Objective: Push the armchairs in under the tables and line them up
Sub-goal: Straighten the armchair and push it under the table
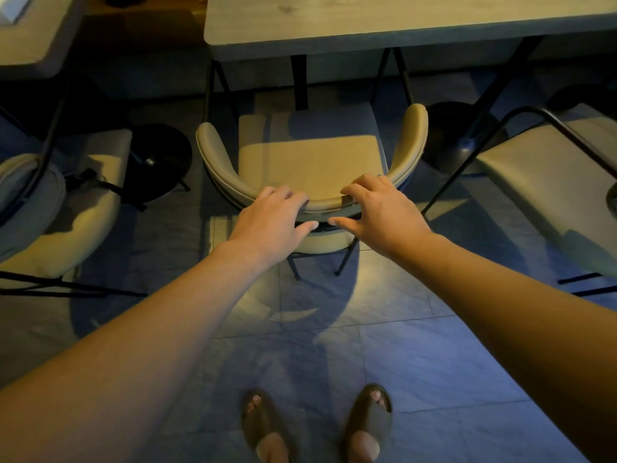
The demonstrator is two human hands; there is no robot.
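Note:
A beige armchair (310,162) with a curved backrest and thin black legs stands in front of me, facing a light wooden table (384,25). Only the front of its seat reaches under the table's near edge. My left hand (273,218) and my right hand (377,212) both grip the middle of the backrest's top rim, fingers over it and thumbs under it. A second beige armchair (56,208) stands at the left by another table (30,45). A third armchair (547,185) is at the right edge, angled.
Round black table bases (160,162) (460,135) sit on the floor either side of the middle chair. Black table legs (298,81) drop behind its seat. Grey floor tiles (400,345) stretch behind the chair, where my two sandalled feet (317,426) stand.

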